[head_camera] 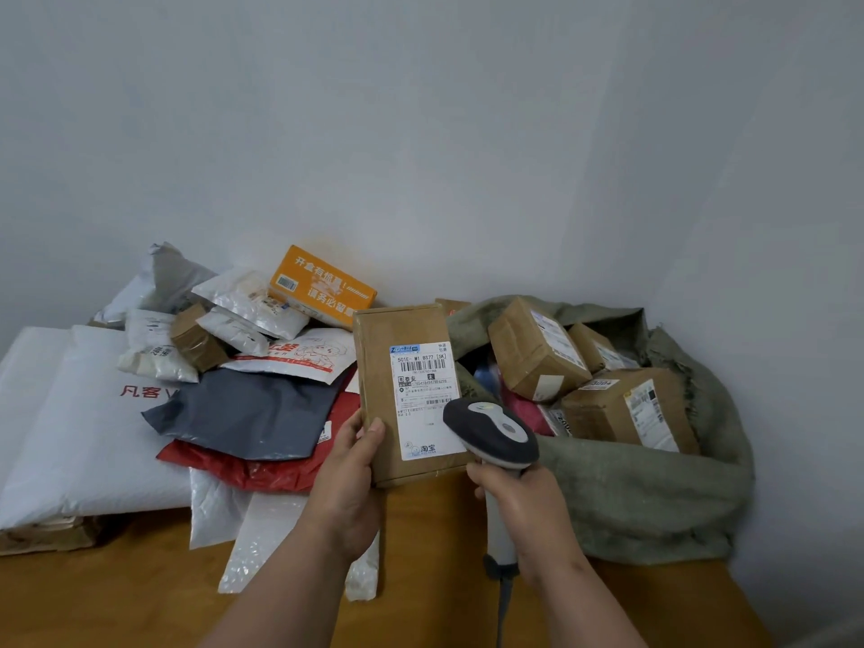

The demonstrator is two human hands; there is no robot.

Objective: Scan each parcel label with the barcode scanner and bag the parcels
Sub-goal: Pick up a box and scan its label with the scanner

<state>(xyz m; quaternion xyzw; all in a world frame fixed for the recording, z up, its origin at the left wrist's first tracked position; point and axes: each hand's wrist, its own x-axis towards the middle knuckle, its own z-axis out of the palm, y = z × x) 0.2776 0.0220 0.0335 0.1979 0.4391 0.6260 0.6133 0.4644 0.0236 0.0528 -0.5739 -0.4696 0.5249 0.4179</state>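
One brown parcel (402, 390) is held upright over the table (140, 600) by the left hand (348, 479), thumb clamped on its front; the scanner (493, 434) is gripped by the right hand (523, 502). A misread is likely, the scanner head overlapping the label (423, 397).

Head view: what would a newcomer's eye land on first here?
First, the brown parcel at centre, held upright by the left hand, with the barcode scanner in the right hand at its white label. Next, the green sack of boxes on the right, and the heap of mailers topped by an orange box on the left.
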